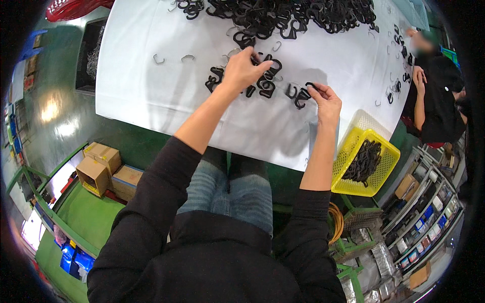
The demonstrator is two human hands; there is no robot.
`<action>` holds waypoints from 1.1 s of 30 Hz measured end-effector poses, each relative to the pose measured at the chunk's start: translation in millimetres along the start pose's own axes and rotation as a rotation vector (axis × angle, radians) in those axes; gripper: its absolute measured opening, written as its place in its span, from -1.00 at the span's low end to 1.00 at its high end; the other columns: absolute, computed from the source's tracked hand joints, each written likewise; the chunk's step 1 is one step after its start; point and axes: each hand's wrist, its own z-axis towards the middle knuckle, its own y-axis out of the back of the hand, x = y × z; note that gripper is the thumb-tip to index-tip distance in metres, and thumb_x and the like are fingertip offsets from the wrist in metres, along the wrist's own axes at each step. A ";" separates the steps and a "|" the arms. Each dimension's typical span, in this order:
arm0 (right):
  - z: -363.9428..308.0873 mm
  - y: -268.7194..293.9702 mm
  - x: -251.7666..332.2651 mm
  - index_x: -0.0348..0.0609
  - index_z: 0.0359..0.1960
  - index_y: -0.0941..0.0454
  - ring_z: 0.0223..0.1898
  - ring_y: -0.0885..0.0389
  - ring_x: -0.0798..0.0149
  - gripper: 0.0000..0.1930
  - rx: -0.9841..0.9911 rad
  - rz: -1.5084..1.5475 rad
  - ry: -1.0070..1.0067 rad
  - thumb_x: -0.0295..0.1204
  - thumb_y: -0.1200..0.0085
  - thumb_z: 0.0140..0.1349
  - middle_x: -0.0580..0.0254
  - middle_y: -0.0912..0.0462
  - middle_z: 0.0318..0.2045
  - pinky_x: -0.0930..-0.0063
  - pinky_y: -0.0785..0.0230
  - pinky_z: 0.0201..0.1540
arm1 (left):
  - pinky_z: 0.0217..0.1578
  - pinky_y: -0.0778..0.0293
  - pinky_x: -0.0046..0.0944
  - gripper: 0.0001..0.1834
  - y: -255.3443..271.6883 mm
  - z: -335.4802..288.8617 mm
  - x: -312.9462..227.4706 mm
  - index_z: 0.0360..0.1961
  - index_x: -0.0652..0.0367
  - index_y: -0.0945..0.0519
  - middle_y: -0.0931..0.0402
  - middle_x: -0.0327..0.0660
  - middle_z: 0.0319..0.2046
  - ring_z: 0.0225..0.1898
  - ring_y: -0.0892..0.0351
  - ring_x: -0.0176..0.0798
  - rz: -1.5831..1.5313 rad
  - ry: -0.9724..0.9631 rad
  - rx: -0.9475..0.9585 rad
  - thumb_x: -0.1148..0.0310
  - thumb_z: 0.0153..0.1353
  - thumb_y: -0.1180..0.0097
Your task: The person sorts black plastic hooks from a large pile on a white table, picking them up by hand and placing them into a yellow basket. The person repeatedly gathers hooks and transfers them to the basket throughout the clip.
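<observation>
Black plastic hooks lie in a big heap [283,15] at the far side of the white table [151,101]. A small group of loose hooks [266,87] is spread nearer to me. Over that group my left hand [242,69] is closed, thumb and fingers around a dark hook [254,60] that they partly hide. To the right, my right hand [327,102] pinches a black hook [310,85] between thumb and fingertips. Beside its fingertips are a few more hooks [298,96]. Thin curved metal clips [188,57] lie scattered to the left.
A yellow basket [376,184] with black parts inside stands at the table's right front edge, below my right forearm. Across the right side sits another person [439,96] near more hooks. Cardboard boxes [101,164] are at lower left; a black crate [83,83] stands left of the table.
</observation>
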 end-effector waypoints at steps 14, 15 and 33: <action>0.4 34.7 -16.8 -0.17 -0.13 -0.45 -0.25 -0.56 0.25 -0.51 0.125 -0.220 -0.290 -0.18 -0.31 -0.04 0.23 -0.56 -0.26 0.35 -0.44 -0.18 | -0.37 -0.43 -0.34 -0.79 15.5 24.2 8.7 -0.24 0.17 -0.56 -0.51 -0.22 -0.37 -0.38 -0.49 -0.23 -0.091 -0.255 -0.056 0.27 0.18 -0.08; -0.8 25.9 -21.5 -0.17 -0.17 -0.46 -0.24 -0.56 0.21 -0.52 0.088 -0.512 -0.203 -0.18 -0.32 -0.06 0.21 -0.55 -0.24 0.32 -0.43 -0.18 | -0.41 -0.41 -0.39 -0.78 26.2 22.6 6.4 -0.24 0.18 -0.56 -0.53 -0.24 -0.37 -0.40 -0.49 -0.30 -0.314 0.019 0.076 0.26 0.20 -0.07; -1.5 19.9 -9.9 -0.11 -0.25 -0.46 -0.32 -0.58 0.33 -0.67 0.318 0.096 -0.234 -0.27 -0.25 0.00 0.35 -0.54 -0.50 0.60 -0.33 -0.49 | -0.22 -0.42 -0.13 -0.68 -53.8 15.7 -4.7 -0.45 0.24 -0.59 -0.52 -0.03 -0.34 -0.22 -0.50 0.02 0.333 -0.262 -0.110 0.18 -0.08 -0.30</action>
